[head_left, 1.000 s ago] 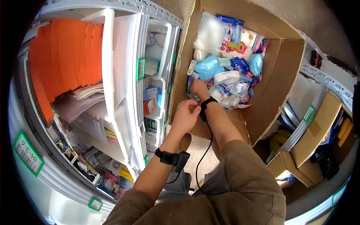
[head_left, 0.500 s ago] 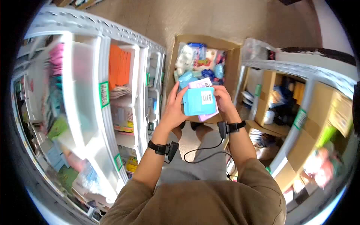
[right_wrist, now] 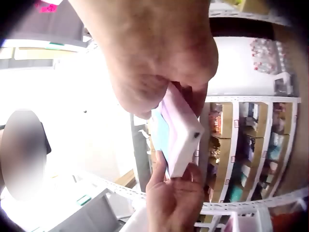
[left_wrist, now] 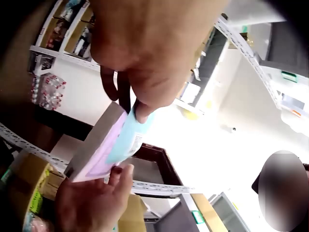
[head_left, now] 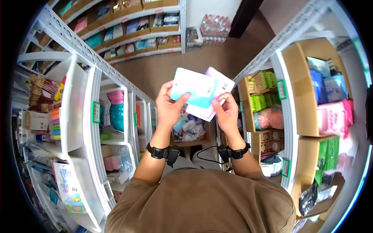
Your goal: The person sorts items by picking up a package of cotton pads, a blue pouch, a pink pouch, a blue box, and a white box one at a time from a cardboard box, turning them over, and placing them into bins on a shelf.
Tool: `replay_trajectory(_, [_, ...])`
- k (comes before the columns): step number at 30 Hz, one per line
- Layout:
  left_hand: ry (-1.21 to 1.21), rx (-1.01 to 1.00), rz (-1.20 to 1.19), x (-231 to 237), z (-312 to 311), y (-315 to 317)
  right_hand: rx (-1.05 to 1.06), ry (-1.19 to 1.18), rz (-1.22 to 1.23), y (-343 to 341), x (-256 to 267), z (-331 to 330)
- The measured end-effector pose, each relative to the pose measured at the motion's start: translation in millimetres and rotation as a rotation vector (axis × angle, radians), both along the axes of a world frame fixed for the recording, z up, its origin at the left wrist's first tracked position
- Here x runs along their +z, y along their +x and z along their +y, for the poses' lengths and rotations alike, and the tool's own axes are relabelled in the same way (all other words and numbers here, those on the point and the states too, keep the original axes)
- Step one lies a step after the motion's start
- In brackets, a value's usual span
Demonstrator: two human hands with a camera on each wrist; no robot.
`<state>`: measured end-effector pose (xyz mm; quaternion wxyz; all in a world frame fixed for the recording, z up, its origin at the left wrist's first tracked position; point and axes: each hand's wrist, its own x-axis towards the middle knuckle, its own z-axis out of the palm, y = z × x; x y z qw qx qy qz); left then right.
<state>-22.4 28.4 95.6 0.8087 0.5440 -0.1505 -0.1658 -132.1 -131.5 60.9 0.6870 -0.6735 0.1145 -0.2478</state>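
Note:
Both hands hold a pair of flat items in front of the chest. My left hand grips a light blue flat packet, its thumb pressed on the packet's face. A pale purple box with a barcode lies fanned out behind the packet. My right hand pinches this purple box, thumb on top near the packet's lower corner. In the left wrist view the purple box shows a thick side, and the blue packet lies against its face.
Below the hands stands a cardboard box of bagged goods. White shelf bins line the left; cartons with pink and green packages fill the right rack. Another shelf and shrink-wrapped bottles stand ahead.
One second ago the right hand reached into the cardboard box. Both hands then held the blue packet and purple box over it; now these are raised and fanned apart, and the view has tilted up.

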Motion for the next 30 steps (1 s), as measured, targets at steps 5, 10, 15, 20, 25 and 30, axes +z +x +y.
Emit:
replay_trajectory(5, [-0.284, 0.134, -0.375, 53, 10, 13, -0.146, -0.007, -0.239, -22, 77, 0])
replay_trajectory(10, [-0.519, -0.308, -0.369, 82, -5, 17, -0.071, 0.287, -0.47, -54, 103, -14])
replay_trajectory(15, [-0.663, -0.626, -0.073, 98, -35, -6, -0.068, -0.249, -0.685, -86, 117, -25])
replay_trajectory(20, [-0.682, -0.806, 0.022, 102, -50, -11, -0.418, -0.762, -0.668, -113, 139, -29])
replay_trajectory(25, [-0.753, -0.864, 0.063, 108, -71, -32, -0.583, -0.964, -0.584, -122, 136, -23])
replay_trajectory(30, [-0.672, -0.767, 0.32, 122, -87, -73, -0.69, -1.028, -0.541, -117, 133, -11])
